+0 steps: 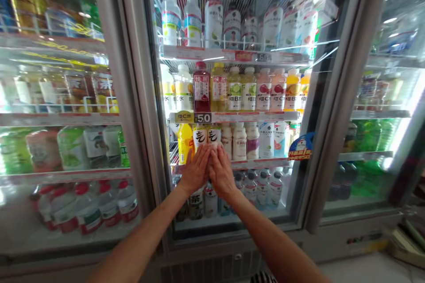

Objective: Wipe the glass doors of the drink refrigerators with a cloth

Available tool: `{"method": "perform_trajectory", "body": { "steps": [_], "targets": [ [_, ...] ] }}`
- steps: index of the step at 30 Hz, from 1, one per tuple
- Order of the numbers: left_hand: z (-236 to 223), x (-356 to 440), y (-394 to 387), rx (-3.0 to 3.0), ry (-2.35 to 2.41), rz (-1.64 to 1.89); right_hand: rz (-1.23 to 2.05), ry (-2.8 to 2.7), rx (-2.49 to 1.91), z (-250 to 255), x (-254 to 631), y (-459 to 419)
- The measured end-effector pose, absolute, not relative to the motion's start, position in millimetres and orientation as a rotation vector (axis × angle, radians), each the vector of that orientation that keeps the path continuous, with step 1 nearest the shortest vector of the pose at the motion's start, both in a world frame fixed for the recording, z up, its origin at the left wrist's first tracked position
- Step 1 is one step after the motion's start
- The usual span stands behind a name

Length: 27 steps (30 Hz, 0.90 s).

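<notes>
Both my arms stretch forward to the middle drinks cooler, and my hands meet side by side at its lower-middle shelf. My left hand (195,169) has its fingers extended, up and to the right. My right hand (222,171) mirrors it, fingers extended and its edge close against the left. Just above my fingertips stand two white drink containers with large black characters, the left one (199,136) and the right one (214,134); my hands cover their lower parts. Whether glass lies between hands and drinks I cannot tell. A yellow bottle (185,142) stands left of them.
Above is a shelf of juice bottles with a dark red bottle (202,88) and a price tag (202,117). Small bottles (262,188) fill the bottom shelf. A metal door frame (133,75) rises at left; a blue sticker (300,147) is at right.
</notes>
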<state>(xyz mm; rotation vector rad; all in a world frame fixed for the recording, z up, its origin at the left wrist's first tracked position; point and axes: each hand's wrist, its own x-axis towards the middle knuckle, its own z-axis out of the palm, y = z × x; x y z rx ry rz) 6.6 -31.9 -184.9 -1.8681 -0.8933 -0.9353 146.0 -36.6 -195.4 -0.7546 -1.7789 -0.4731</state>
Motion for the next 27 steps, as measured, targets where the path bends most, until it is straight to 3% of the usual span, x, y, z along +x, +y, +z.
{"method": "perform_trajectory", "body": {
  "steps": [5, 9, 15, 21, 27],
  "targets": [
    [-217.3, -45.5, -53.0, -1.798, -1.058, -0.914, -0.775, -1.749, -0.836, -184.6, 92.0, -18.0],
    [-237.8, -54.8, -64.2, -1.784, -1.132, -0.917, -0.928, -1.746, -0.776, -199.0, 137.7, -6.2],
    [-250.1, -47.8, -68.8, -1.786, -1.189, -0.911, -0.748, -1.157, -1.079, -239.4, 243.8, 3.8],
    [-248.8, -13.3, -62.0, -1.812, -1.168, -0.917, -0.848, -1.72, -0.909, -258.6, 185.5, -10.9],
    [-251.6, -7.2, -62.2, -1.796, -1.257, -0.992, -0.78, -1.161, -1.161, -266.8, 313.1, 6.9]
  ]
}}
